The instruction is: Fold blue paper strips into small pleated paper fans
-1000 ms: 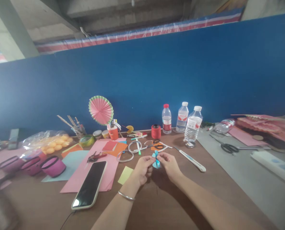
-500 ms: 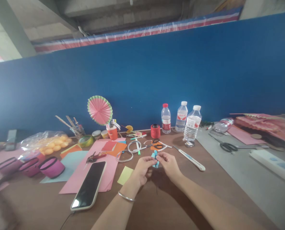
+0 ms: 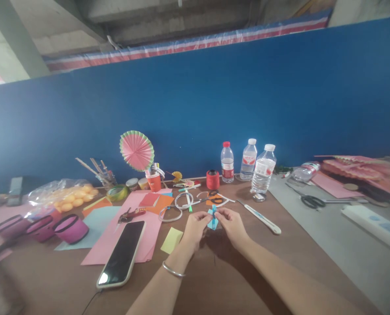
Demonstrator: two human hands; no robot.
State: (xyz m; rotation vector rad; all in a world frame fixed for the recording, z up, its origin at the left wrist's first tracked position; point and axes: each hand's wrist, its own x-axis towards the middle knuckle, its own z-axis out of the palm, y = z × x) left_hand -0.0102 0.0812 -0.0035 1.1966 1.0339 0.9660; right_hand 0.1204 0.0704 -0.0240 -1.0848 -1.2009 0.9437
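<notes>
Both of my hands meet over the brown table [image 3: 234, 280] and pinch a small folded light-blue paper piece [image 3: 213, 218]. My left hand [image 3: 195, 227], with a silver bangle on its wrist, grips the piece from the left with closed fingers. From the right, my right hand [image 3: 232, 224] holds it between thumb and fingertips. The paper piece stands just above the tabletop. A yellow paper square [image 3: 171, 239] lies left of my left hand.
A phone [image 3: 122, 253] lies on pink paper [image 3: 150, 238] at the left. Scissors with orange handles [image 3: 214, 200], white rings [image 3: 178, 205], a red thread spool [image 3: 212, 179], three water bottles [image 3: 262, 168], a white knife [image 3: 260, 216], purple cups [image 3: 72, 227] and a pink paper fan [image 3: 136, 151] surround the hands.
The hands have shifted slightly and the blue paper piece has turned a little between the fingers. Nothing else on the table has moved.
</notes>
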